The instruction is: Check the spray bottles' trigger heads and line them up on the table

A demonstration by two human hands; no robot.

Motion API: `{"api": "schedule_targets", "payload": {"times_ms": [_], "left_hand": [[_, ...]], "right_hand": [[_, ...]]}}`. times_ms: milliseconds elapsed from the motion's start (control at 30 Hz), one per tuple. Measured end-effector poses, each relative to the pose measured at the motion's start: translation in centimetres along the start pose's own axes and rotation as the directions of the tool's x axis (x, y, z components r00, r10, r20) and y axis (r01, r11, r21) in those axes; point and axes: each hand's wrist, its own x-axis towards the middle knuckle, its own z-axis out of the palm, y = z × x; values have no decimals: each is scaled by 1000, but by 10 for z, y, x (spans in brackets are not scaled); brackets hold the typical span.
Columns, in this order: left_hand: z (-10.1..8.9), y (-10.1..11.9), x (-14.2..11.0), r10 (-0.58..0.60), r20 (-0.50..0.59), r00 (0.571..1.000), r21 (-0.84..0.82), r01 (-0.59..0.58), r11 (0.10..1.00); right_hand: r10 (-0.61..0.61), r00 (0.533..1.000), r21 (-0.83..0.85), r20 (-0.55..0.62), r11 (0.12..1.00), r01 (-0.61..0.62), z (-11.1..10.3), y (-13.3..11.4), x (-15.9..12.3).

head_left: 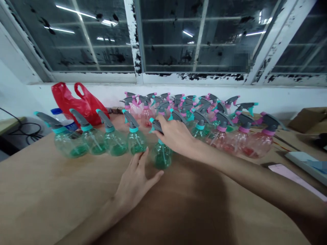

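My right hand (175, 132) is closed around the grey trigger head of a green spray bottle (162, 157), which is upright at the middle of the table. Just left of that bottle, my left hand (136, 177) has its thumb and fingers apart and holds nothing. Its fingertips come close to another green spray bottle (136, 140); whether they touch it I cannot tell. Further left, more green spray bottles (115, 142) with teal collars stand in a row. To the right are pink spray bottles (258, 144) with pink collars.
Many pink and green spray bottles (146, 114) crowd the back of the table (51, 190). A red plastic bag (87, 105) and a blue-capped bottle (61, 117) stand back left. At right lie a pink flat object (293, 177), a white box-like object (306, 163) and a cardboard box (309, 124).
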Motion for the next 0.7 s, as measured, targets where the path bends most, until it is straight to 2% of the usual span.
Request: {"api": "schedule_targets", "payload": {"times_ms": [133, 300, 400, 467, 567, 633, 700], "left_hand": [[13, 23, 1, -30, 135, 990, -86, 42, 995], [26, 46, -2, -9, 206, 978, -166, 44, 985], [34, 58, -3, 20, 236, 972, -238, 38, 971], [40, 64, -2, 47, 242, 969, -283, 24, 959], [50, 72, 2, 101, 251, 963, -342, -9, 940], [56, 75, 6, 133, 258, 957, -366, -30, 930], [62, 77, 11, 149, 270, 951, -376, -38, 926]], "right_hand": [[-15, 1000, 2, -12, 1000, 15, -15, 1, -30], [36, 999, 29, -30, 999, -35, -27, 13, -61], [89, 996, 103, -6, 991, -88, -34, 25, -76], [125, 992, 195, 32, 972, -129, -42, 34, -86], [156, 977, 369, 147, 907, -201, -57, 54, -102], [126, 961, 502, 245, 832, -237, -64, 71, -112], [69, 955, 585, 287, 777, -232, -65, 89, -121]]}}
